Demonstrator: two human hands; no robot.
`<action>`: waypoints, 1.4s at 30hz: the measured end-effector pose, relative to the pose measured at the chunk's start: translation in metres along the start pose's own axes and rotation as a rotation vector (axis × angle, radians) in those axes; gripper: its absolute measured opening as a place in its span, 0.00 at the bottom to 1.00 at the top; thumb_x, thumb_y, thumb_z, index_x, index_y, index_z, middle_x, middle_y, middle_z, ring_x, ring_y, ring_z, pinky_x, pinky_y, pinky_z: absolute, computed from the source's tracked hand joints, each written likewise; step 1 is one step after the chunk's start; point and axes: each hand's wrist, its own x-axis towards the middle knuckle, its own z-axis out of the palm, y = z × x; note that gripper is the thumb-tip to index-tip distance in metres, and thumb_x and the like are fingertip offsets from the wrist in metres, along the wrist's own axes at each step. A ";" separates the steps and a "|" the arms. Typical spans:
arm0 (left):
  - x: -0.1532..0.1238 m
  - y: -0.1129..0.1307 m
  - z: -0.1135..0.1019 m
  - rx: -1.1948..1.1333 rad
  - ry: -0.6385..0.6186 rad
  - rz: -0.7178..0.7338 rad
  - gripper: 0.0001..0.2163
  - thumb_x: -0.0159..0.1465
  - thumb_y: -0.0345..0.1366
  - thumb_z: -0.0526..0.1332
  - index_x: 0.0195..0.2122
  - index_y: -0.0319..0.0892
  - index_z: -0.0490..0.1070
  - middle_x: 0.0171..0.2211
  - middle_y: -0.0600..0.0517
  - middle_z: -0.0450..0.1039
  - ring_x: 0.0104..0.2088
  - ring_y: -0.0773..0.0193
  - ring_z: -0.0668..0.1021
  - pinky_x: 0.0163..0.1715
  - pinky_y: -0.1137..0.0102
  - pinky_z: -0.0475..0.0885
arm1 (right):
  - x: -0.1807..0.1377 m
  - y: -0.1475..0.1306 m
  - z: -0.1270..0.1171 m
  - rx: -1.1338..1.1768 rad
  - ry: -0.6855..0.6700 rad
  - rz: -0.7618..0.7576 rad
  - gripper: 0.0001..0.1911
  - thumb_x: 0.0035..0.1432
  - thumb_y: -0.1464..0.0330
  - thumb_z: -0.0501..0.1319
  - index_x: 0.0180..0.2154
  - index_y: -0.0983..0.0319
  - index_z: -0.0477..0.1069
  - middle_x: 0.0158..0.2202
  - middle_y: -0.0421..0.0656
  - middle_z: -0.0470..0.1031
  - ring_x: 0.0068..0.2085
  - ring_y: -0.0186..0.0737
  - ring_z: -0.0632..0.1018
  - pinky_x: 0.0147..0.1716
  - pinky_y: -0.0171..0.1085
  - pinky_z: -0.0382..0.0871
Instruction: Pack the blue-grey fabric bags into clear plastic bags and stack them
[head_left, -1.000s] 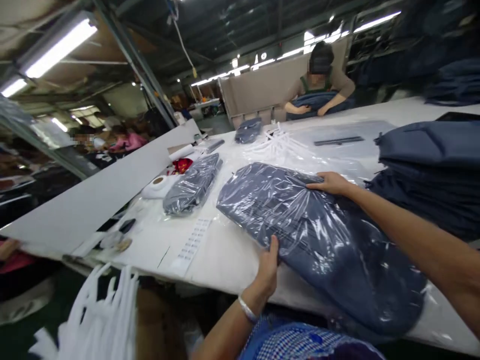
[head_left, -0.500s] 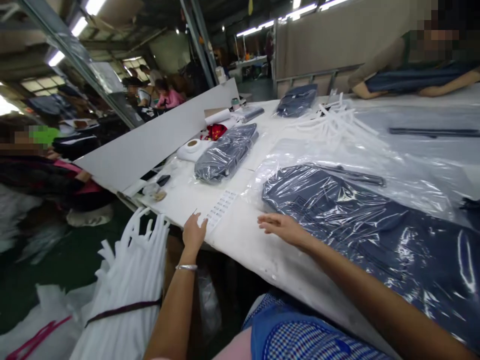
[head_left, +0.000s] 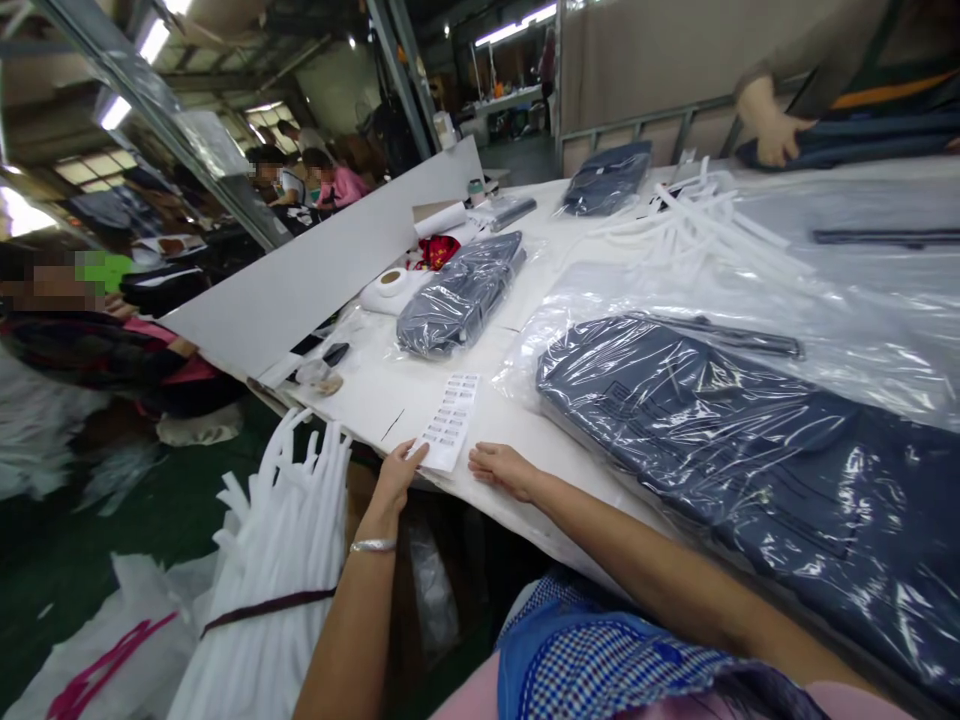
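Note:
A white strip of small printed labels lies at the near edge of the white table. My left hand touches the strip's lower left corner, fingers closed on its edge. My right hand lies flat on the table just right of the strip, fingers stretched out, holding nothing. To the right a dark blue garment in a clear plastic bag is spread over the table, apart from both hands.
A smaller bagged garment, a tape roll and a red item sit farther back. White plastic hangers lie mid-table; a bundle of hangers stands at lower left. A grey board borders the table's left side. Other people work around.
Both hands left the large bagged garment and moved left to the label strip. My left hand now pinches the strip's corner; my right hand has come down beside it.

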 end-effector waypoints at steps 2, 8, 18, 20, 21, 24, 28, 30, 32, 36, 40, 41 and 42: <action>-0.013 0.001 0.006 -0.067 -0.046 -0.009 0.29 0.59 0.54 0.63 0.52 0.35 0.74 0.30 0.48 0.76 0.23 0.69 0.72 0.20 0.75 0.63 | 0.003 0.004 0.005 0.022 -0.011 -0.018 0.18 0.54 0.64 0.71 0.44 0.65 0.76 0.46 0.49 0.79 0.44 0.41 0.80 0.47 0.39 0.76; -0.049 0.002 0.028 -0.101 -0.063 0.024 0.28 0.61 0.49 0.63 0.57 0.36 0.70 0.37 0.45 0.78 0.26 0.67 0.74 0.23 0.72 0.68 | 0.007 0.019 0.006 0.066 0.047 -0.103 0.12 0.48 0.65 0.73 0.34 0.63 0.77 0.35 0.46 0.82 0.38 0.44 0.81 0.45 0.44 0.76; -0.064 0.032 0.041 0.377 -0.023 0.584 0.12 0.66 0.37 0.61 0.50 0.47 0.76 0.43 0.49 0.80 0.46 0.56 0.78 0.53 0.61 0.71 | 0.004 0.024 -0.002 0.048 0.044 -0.216 0.16 0.44 0.60 0.72 0.32 0.64 0.76 0.29 0.41 0.79 0.32 0.39 0.77 0.37 0.38 0.72; -0.063 0.033 0.045 0.396 -0.035 0.595 0.13 0.66 0.36 0.62 0.51 0.46 0.75 0.42 0.50 0.80 0.43 0.57 0.79 0.50 0.62 0.73 | 0.003 0.024 -0.003 0.037 0.031 -0.219 0.16 0.44 0.58 0.70 0.29 0.64 0.75 0.25 0.39 0.76 0.30 0.37 0.75 0.33 0.36 0.70; -0.062 0.033 0.047 0.405 -0.034 0.601 0.14 0.66 0.36 0.62 0.52 0.46 0.74 0.42 0.50 0.80 0.43 0.57 0.79 0.49 0.62 0.73 | 0.003 0.024 -0.004 0.032 0.021 -0.220 0.16 0.43 0.59 0.70 0.28 0.64 0.74 0.24 0.39 0.75 0.29 0.36 0.74 0.32 0.36 0.69; -0.061 0.034 0.049 0.429 -0.021 0.621 0.16 0.66 0.35 0.61 0.55 0.46 0.72 0.42 0.49 0.79 0.43 0.57 0.79 0.48 0.62 0.73 | 0.002 0.024 -0.005 0.017 0.001 -0.232 0.15 0.41 0.60 0.70 0.26 0.63 0.72 0.24 0.37 0.72 0.28 0.34 0.71 0.30 0.34 0.65; -0.061 0.038 0.049 0.475 -0.017 0.654 0.17 0.67 0.35 0.59 0.57 0.46 0.70 0.43 0.48 0.78 0.45 0.57 0.78 0.50 0.62 0.72 | 0.004 0.025 -0.005 -0.023 0.013 -0.256 0.16 0.40 0.59 0.70 0.26 0.63 0.72 0.24 0.36 0.70 0.28 0.32 0.67 0.29 0.33 0.60; -0.060 0.039 0.049 0.509 -0.022 0.667 0.17 0.67 0.35 0.59 0.57 0.46 0.70 0.44 0.47 0.79 0.46 0.56 0.78 0.50 0.63 0.72 | 0.006 0.027 -0.005 -0.052 0.027 -0.269 0.17 0.39 0.57 0.71 0.26 0.63 0.72 0.22 0.35 0.68 0.27 0.31 0.65 0.28 0.33 0.58; -0.060 0.040 0.049 0.548 -0.032 0.678 0.17 0.67 0.35 0.59 0.57 0.47 0.71 0.44 0.47 0.79 0.45 0.55 0.78 0.49 0.63 0.72 | 0.008 0.029 -0.005 -0.082 0.044 -0.278 0.17 0.39 0.56 0.71 0.24 0.63 0.72 0.21 0.34 0.66 0.27 0.31 0.64 0.28 0.32 0.56; -0.059 0.041 0.050 0.614 -0.047 0.698 0.17 0.67 0.35 0.59 0.57 0.47 0.72 0.45 0.46 0.80 0.45 0.54 0.79 0.48 0.63 0.72 | 0.008 0.030 -0.005 -0.139 0.075 -0.279 0.18 0.41 0.55 0.70 0.23 0.63 0.72 0.21 0.35 0.67 0.27 0.33 0.65 0.28 0.33 0.57; -0.060 0.044 0.050 0.657 -0.046 0.704 0.16 0.67 0.36 0.59 0.56 0.47 0.73 0.44 0.45 0.80 0.43 0.54 0.79 0.45 0.63 0.71 | 0.007 0.029 -0.004 -0.194 0.103 -0.287 0.17 0.43 0.55 0.69 0.23 0.62 0.73 0.21 0.36 0.69 0.29 0.35 0.68 0.29 0.33 0.59; -0.060 0.045 0.049 0.665 -0.046 0.702 0.16 0.67 0.36 0.59 0.55 0.47 0.74 0.43 0.45 0.81 0.42 0.53 0.79 0.44 0.63 0.71 | 0.007 0.028 -0.004 -0.205 0.108 -0.290 0.17 0.44 0.55 0.69 0.23 0.62 0.73 0.21 0.36 0.69 0.29 0.35 0.68 0.29 0.34 0.59; -0.060 0.045 0.049 0.672 -0.047 0.700 0.15 0.67 0.36 0.59 0.55 0.47 0.74 0.42 0.45 0.81 0.42 0.53 0.79 0.43 0.63 0.71 | 0.006 0.028 -0.004 -0.215 0.111 -0.293 0.16 0.44 0.56 0.69 0.23 0.63 0.74 0.21 0.36 0.69 0.29 0.35 0.68 0.29 0.34 0.59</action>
